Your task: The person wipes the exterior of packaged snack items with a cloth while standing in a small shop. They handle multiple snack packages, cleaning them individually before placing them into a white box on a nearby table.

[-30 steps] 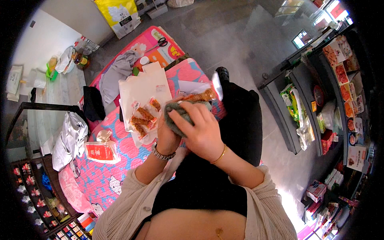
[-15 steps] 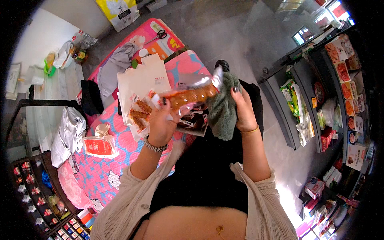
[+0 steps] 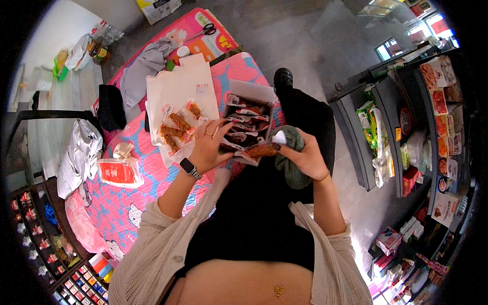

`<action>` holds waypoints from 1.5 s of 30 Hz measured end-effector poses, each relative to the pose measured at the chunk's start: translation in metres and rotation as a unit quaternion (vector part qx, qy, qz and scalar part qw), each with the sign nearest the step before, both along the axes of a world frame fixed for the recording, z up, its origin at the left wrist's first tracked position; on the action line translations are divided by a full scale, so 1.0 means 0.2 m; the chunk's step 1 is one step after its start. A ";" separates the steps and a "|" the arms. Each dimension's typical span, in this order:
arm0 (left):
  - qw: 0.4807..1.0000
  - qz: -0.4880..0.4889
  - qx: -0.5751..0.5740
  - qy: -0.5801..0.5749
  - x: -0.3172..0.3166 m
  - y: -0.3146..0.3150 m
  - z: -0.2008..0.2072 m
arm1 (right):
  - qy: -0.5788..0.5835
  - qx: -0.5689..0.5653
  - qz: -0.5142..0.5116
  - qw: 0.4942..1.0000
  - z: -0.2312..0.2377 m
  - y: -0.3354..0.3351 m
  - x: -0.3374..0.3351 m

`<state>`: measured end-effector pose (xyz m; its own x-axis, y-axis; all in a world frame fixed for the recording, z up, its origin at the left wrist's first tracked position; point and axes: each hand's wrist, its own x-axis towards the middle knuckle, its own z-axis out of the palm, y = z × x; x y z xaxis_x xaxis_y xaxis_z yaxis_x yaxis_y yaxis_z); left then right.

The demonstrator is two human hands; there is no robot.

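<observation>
The snack pack [image 3: 261, 150] had come down to the box [image 3: 252, 91] near the frame's middle, so rubbing looked paused. The right hand [image 3: 309, 157] pinched it with the cloth [image 3: 297, 177]; the left hand [image 3: 207, 147] spread its fingers beside it.

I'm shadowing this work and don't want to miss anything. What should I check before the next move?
1. Box open: ok, wrapped packets show inside.
2. Right hand holding the green-grey cloth: ok.
3. Left hand gripping the snack packet: cannot tell.
4. Snack packet clear of the box: not ok, it overlaps the near edge.
5. Scissors away from both hands: ok, beyond the box.
</observation>
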<state>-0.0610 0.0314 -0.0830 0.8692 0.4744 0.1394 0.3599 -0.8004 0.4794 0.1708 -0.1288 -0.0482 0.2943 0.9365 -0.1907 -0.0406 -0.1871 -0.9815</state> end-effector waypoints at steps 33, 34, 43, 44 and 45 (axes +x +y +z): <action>0.990 0.064 0.103 -0.076 0.12 0.20 -0.11 | -0.637 -0.136 0.231 0.723 -0.19 0.31 -0.48; 0.988 0.086 0.103 -0.082 0.09 0.26 -0.14 | -0.630 -0.132 0.226 0.731 -0.20 0.31 -0.47; 0.898 0.274 0.215 0.268 -0.13 0.27 -0.45 | -0.436 -0.062 0.138 0.887 0.07 0.20 -0.19; 0.900 0.269 0.191 0.283 -0.14 0.26 -0.48 | -0.416 -0.045 0.112 0.901 0.08 0.18 -0.16; 0.902 0.264 0.168 0.299 -0.15 0.26 -0.51 | -0.404 -0.086 0.123 0.903 0.10 0.17 -0.13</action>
